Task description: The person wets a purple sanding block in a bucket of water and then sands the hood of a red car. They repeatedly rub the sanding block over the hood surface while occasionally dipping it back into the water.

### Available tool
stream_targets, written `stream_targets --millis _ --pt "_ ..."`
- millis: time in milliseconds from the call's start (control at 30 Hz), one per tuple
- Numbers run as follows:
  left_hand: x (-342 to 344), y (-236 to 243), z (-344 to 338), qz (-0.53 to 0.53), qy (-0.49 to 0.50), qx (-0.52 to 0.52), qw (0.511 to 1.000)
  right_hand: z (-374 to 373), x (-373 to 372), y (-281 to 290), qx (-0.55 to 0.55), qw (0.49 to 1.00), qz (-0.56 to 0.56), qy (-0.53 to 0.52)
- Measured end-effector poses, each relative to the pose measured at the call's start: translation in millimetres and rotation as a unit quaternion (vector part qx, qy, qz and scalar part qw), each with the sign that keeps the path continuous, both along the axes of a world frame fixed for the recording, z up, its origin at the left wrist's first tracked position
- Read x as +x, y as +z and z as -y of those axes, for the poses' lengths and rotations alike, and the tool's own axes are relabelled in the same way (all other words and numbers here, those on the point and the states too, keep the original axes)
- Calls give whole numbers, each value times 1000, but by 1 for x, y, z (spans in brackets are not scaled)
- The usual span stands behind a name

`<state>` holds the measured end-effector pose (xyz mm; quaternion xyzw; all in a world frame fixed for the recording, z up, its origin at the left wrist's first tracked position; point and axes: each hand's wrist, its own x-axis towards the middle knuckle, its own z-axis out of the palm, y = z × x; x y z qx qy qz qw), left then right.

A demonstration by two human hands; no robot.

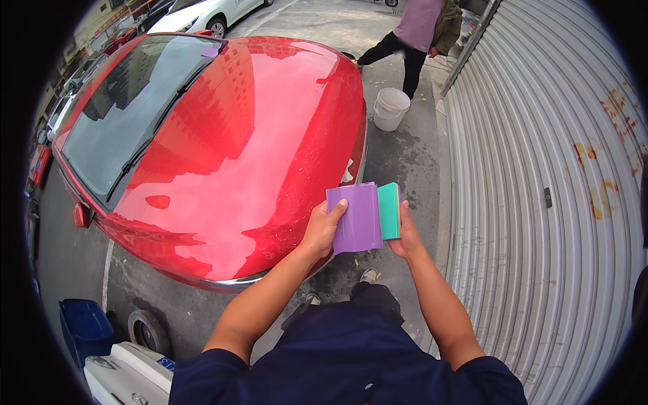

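In front of my body, my left hand (327, 227) grips a purple square sheet (358, 219), thumb on top and the other fingers hidden beneath it. My right hand (408, 235) is closed on a teal-green pad (389, 210), its fingers along the right side and underneath. The purple sheet overlaps the pad's left part, so I cannot tell whether the two are joined. Left of my hands is the glossy red hood of a car (223, 155). A small purple piece (210, 52) lies by the far end of its windshield.
A white bucket (391, 111) stands on the pavement ahead, near a person (415, 34) in a purple top and dark trousers. A corrugated metal shutter (526, 182) runs along the right. At lower left are a tire (148, 332), a blue bin (86, 320) and a white vehicle (125, 371).
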<state>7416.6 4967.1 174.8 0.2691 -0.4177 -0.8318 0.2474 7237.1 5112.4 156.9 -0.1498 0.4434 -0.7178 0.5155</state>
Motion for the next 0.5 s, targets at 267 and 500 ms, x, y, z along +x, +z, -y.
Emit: stream_targets --millis 267,500 --pt "-111 11 -30 -21 -6 -11 1000 -4 -71 -19 -63 994 53 73" --pt "-273 -4 -19 96 10 -108 989 -8 -196 -7 -27 998 61 -3"
